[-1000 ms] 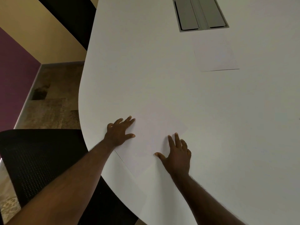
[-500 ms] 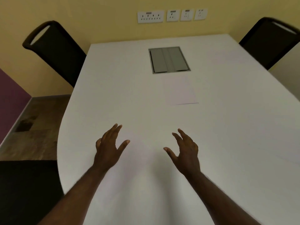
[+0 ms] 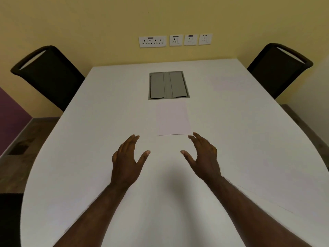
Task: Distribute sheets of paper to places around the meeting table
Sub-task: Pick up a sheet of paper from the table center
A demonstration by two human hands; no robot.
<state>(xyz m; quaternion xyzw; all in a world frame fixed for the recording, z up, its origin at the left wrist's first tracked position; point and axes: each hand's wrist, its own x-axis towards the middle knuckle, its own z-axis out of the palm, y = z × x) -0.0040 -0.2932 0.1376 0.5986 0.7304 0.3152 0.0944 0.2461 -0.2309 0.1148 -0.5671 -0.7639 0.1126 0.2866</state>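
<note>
While both hands hover empty over the counter [image 3: 89, 139], a paper stack [image 3: 173, 118] waits just beyond the fingertips.

Left hand [image 3: 127, 163] and right hand [image 3: 203, 157] are spread, each grip open, holding nothing. Stack lies flat mid-counter, just below the grey cable hatch [image 3: 168, 85]. Paper looks light, limp and slippery; I'd pinch the top sheet at its near corner to peel one free.

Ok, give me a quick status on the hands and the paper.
Left hand and right hand open, empty, short of the paper stack. Stack flat mid-table, below the grey hatch. Nothing between hands and stack.
</note>
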